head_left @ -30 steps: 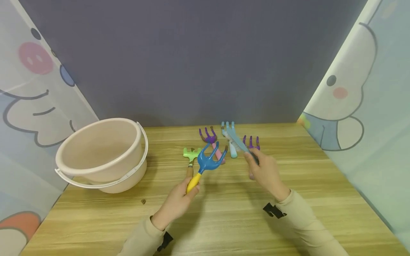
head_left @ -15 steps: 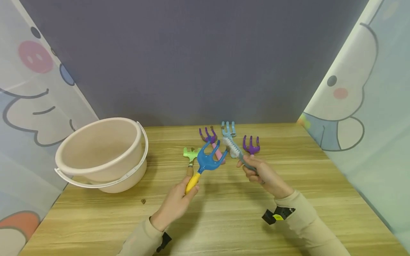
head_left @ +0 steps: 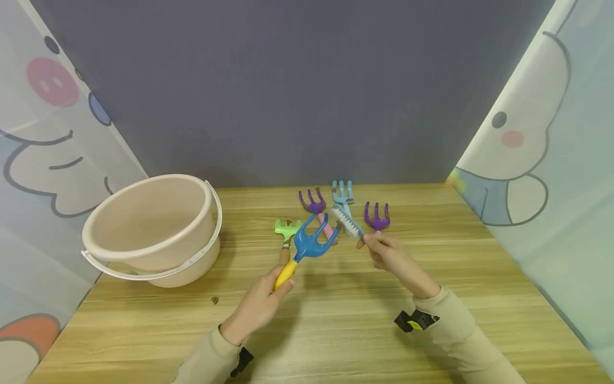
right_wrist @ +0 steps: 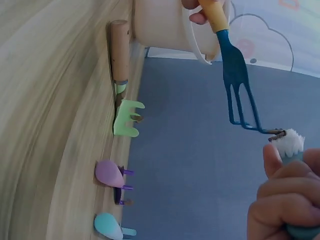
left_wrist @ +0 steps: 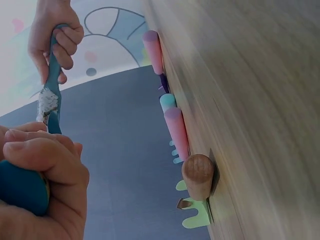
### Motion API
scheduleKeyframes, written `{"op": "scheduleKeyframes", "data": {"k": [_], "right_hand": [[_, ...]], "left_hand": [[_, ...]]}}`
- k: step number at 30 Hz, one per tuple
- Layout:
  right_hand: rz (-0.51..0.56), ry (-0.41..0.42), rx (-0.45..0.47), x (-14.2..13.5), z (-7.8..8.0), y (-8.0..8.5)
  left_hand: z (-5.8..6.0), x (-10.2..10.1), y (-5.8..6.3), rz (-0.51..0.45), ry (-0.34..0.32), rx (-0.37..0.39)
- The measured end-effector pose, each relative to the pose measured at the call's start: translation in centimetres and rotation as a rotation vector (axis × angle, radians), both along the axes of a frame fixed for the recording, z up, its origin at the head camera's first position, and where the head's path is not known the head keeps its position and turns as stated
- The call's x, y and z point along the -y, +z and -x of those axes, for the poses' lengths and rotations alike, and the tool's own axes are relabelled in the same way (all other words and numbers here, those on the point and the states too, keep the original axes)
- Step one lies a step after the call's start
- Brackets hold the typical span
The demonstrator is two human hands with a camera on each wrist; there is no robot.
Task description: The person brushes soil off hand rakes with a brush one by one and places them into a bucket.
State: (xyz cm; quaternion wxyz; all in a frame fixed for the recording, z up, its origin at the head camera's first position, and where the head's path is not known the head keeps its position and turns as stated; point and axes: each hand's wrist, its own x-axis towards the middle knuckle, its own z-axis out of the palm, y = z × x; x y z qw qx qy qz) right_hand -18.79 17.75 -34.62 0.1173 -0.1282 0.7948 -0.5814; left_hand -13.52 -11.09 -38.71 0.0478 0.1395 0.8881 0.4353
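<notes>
My left hand grips the yellow handle of a blue hand rake, holding it above the table with its tines pointing away. My right hand holds a grey-blue brush with white bristles. In the right wrist view the bristles meet the tip of one tine, where a brown clump clings. Behind them lie a green rake with a wooden handle, a purple rake with a pink handle, a light blue rake and another purple rake. Brown bits stick to several tines.
A cream bucket with a white bail handle stands at the left of the wooden table. One small brown crumb lies in front of it. A dark panel closes off the back, and patterned sheets hang on both sides.
The right hand has turned the brush over, from its back showing to its bristles showing, and drawn it slightly nearer to the right tine. The left hand and rake have barely shifted.
</notes>
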Motion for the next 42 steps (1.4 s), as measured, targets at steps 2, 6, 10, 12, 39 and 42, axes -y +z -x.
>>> {"op": "scheduleKeyframes", "data": {"k": [2, 6, 10, 12, 39, 42], "right_hand": [[-0.058, -0.03, -0.085, 0.1, -0.1, 0.0], [-0.154, -0.08, -0.227, 0.4, -0.2, 0.0], [-0.216, -0.13, -0.355, 0.5, -0.3, -0.2], [-0.261, -0.155, -0.45, 0.6, -0.4, -0.6], [-0.859, -0.451, -1.397, 1.2, -0.1, -2.7], [-0.76, -0.415, -1.252, 1.2, -0.3, -2.4]], "left_hand": [[0.0, 0.0, -0.1, -0.001, -0.002, 0.001], [0.0, 0.0, -0.2, -0.018, 0.001, 0.016], [0.1, 0.0, -0.2, -0.029, 0.009, 0.018], [0.2, 0.0, -0.2, -0.024, 0.009, 0.013], [-0.3, -1.2, 0.4, 0.035, 0.025, 0.005], [-0.4, -1.2, 0.2, 0.039, 0.025, 0.009]]}}
